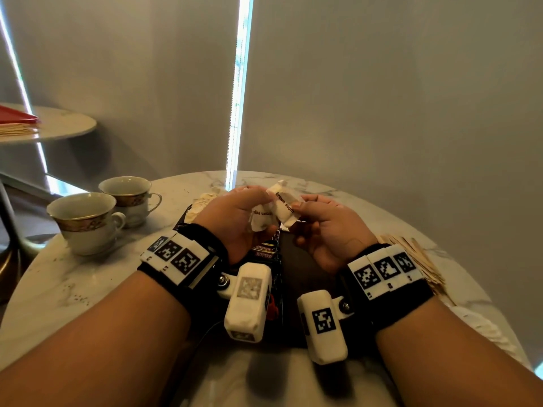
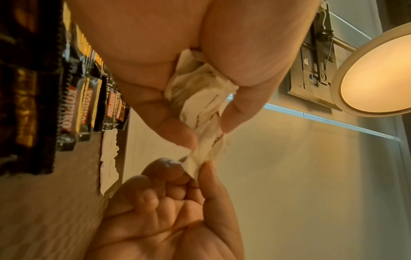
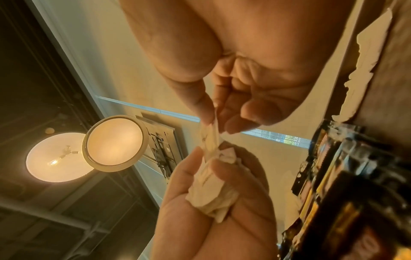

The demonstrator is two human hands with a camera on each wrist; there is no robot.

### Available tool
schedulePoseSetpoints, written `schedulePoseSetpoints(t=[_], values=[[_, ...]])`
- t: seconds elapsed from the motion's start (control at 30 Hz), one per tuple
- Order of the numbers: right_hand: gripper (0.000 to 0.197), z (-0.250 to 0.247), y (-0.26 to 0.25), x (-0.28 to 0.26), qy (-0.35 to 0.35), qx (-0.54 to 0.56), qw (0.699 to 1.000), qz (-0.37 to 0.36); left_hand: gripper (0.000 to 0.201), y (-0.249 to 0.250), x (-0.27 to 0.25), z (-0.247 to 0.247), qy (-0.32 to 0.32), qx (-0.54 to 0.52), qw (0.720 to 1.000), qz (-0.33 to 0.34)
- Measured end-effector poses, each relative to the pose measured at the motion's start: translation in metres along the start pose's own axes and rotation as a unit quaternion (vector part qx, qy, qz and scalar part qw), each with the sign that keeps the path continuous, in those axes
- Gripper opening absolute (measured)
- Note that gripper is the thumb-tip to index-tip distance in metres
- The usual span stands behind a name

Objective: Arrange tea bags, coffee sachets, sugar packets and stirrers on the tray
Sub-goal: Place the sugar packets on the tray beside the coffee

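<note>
White paper sugar packets (image 1: pixel 264 214) sit bunched in the left hand (image 1: pixel 235 218), fingers curled round the wad, held above the tray's far end. Right hand (image 1: pixel 326 230) pinches one packet (image 1: pixel 284 205), printed "brown sugar", by its end btwn thumb and forefinger, still touching the bunch; its other fingers are loosely curled. Left-wrist view shows that pinch right at the packet's tip.

Risks, as I judge them: the pinch is on the very edge, so a pull could slip off or tear the paper seal and spill sugar onto the tray. The wad is crumpled and loosely stacked; drawing one out may drag a neighbour w/ it and drop it among the sachets. Packets are creased, so they may not lie flat in a row.

Below the hands: dark tray (image 1: pixel 296 259) near the table's front edge, w/ Kopiko coffee sachets (image 1: pixel 266 251) in an overlapping row along its left side; the right side looks bare, likely where the sugar goes. Pale items at the tray's far-left corner (image 1: pixel 202 204), prob. tea bags, can't confirm. Wooden stirrers (image 1: pixel 411 254) piled off the tray toward the table's right edge. Two cups (image 1: pixel 85 218) at the left edge, well apart from the tray. Both wrist cams hang over the tray and hide part of it; nothing else blocks the drop.
</note>
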State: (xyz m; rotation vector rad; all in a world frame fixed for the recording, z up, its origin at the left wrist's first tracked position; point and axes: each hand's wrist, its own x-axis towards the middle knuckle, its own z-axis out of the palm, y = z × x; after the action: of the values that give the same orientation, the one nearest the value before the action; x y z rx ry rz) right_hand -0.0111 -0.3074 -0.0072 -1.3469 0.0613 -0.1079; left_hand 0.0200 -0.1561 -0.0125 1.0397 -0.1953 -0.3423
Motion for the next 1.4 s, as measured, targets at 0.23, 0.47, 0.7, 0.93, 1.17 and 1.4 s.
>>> schedulePoseSetpoints(t=[0.23, 0.47, 0.7, 0.93, 1.17, 1.4], values=[[0.007, 0.007, -0.013, -0.007, -0.026, 0.025, 0.999, -0.001, 0.048, 0.004, 0.002, -0.007, 0.012, -0.038, 0.999, 0.001], [0.006, -0.011, -0.013, 0.008, 0.051, 0.022, 0.997, 0.047, 0.026, 0.004, 0.009, -0.01, 0.022, -0.052, 0.998, -0.005], [0.009, -0.025, -0.022, 0.021, 0.071, -0.039, 0.995, 0.063, 0.022, 0.003, 0.011, -0.012, 0.022, -0.047, 0.999, -0.002], [0.017, -0.056, 0.018, 0.067, 0.13, -0.114, 0.974, 0.143, 0.015, 0.003, 0.01, -0.012, 0.03, -0.053, 0.998, 0.002], [0.025, -0.06, 0.023, 0.104, 0.149, -0.197, 0.95, 0.19, 0.017, 0.002, 0.012, -0.014, 0.037, -0.057, 0.998, 0.001], [0.031, -0.047, 0.032, 0.116, 0.136, -0.234, 0.936, 0.225, 0.015, 0.002, 0.014, -0.016, 0.034, -0.07, 0.997, 0.0]])
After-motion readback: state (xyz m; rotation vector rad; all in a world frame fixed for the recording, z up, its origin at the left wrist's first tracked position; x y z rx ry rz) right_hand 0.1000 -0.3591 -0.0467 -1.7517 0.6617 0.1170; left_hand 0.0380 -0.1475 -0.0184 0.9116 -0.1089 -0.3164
